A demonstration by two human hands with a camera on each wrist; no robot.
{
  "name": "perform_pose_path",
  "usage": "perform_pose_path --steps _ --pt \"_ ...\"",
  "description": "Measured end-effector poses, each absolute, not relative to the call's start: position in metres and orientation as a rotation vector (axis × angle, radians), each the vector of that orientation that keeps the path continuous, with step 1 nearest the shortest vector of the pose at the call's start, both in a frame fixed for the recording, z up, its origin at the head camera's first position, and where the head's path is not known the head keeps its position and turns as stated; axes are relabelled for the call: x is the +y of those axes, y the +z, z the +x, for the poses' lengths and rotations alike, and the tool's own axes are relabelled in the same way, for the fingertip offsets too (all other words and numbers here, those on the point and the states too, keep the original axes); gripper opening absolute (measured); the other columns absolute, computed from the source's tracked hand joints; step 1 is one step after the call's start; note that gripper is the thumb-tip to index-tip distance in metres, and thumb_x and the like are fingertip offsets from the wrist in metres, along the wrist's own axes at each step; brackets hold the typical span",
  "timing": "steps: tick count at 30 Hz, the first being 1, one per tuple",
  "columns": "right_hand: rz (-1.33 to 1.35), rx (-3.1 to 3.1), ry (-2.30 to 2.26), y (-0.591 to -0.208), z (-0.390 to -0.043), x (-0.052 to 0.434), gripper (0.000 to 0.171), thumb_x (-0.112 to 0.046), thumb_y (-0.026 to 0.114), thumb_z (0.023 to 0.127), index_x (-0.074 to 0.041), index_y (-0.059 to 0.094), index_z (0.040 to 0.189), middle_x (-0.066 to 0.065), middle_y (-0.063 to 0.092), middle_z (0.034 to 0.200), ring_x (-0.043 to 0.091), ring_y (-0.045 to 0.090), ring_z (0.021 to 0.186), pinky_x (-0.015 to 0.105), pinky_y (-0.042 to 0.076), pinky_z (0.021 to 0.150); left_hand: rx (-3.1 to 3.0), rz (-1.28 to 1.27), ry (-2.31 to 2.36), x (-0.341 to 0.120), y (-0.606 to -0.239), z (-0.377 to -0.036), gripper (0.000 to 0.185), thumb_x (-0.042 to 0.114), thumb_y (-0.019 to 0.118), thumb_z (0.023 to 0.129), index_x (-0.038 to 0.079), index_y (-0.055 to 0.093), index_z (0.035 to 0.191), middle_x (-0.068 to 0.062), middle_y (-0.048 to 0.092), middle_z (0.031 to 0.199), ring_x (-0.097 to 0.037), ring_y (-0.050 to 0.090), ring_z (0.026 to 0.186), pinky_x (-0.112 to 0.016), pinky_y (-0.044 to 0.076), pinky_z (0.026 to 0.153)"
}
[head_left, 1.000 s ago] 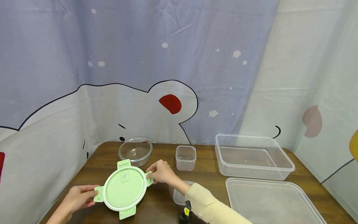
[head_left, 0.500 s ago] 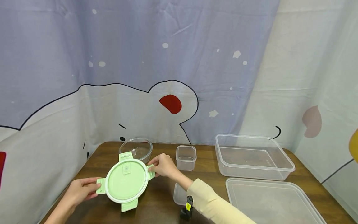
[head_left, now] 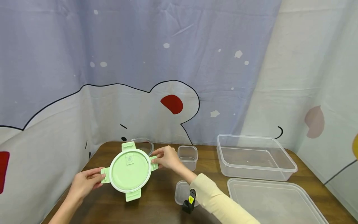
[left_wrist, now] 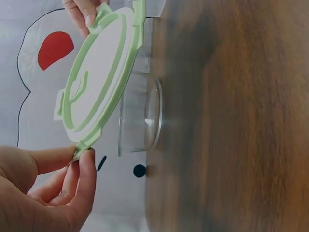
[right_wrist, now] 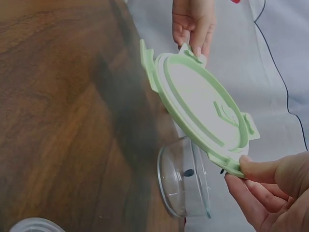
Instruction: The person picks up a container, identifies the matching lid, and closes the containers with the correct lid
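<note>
One green lid (head_left: 129, 170), two hands' grip, one glass bowl (head_left: 145, 145).

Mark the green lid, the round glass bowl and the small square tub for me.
green lid (head_left: 129, 170), head view, centre of its flat top.
round glass bowl (right_wrist: 181, 186), right wrist view, its clear side wall below the lid.
small square tub (head_left: 187, 157), head view, its front wall.
</note>
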State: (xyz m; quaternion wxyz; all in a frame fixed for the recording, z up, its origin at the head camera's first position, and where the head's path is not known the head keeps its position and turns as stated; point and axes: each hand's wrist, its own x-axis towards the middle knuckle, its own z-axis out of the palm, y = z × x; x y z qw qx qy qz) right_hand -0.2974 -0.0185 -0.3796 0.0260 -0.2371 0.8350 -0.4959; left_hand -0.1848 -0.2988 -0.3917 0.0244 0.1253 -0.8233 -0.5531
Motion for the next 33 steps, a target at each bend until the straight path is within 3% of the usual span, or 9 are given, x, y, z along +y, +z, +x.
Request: perform_pose_path --steps 6,15,33 --pt "-0.704 2.602 -1.55 -0.375 -0.304 -0.017 0.016 -0.008 0.078 0.079 0.0 0.076 0.092 0.013 0.074 0.077 0.028 0.071 0.06 0.022 0.055 0.046 -2.495 0.372 -1.644 -0.292 -0.391 -0.192 0.05 0.01 0.064 0.091 -0.012 0.048 0.134 0.01 0.071 0.084 0.002 0.064 0.069 -0.019 0.058 0.066" --pt "-0.663 2.525 -1.645 -0.363 -0.31 -0.009 0.016 -0.006 0.075 0.081 0.001 0.073 0.095 0.016 0.073 0.083 0.02 0.071 0.061 0.026 0.058 0.052 -2.394 0.347 -1.535 -0.283 -0.381 -0.199 0.046 0.015 0.065 0.091 -0.006 0.055 0.131 0.024 0.064 0.074 0.004 0.061 0.064 -0.014 0.055 0.063" --pt "-0.613 2.608 -1.687 -0.348 -0.322 -0.009 0.013 -0.005 0.076 0.08 0.002 0.073 0.09 0.016 0.072 0.081 0.024 0.071 0.064 0.024 0.057 0.051 -2.347 0.298 -1.517 -0.275 -0.37 -0.218 0.042 0.011 0.065 0.091 -0.005 0.057 0.128 0.014 0.067 0.079 0.005 0.062 0.065 -0.014 0.056 0.064"
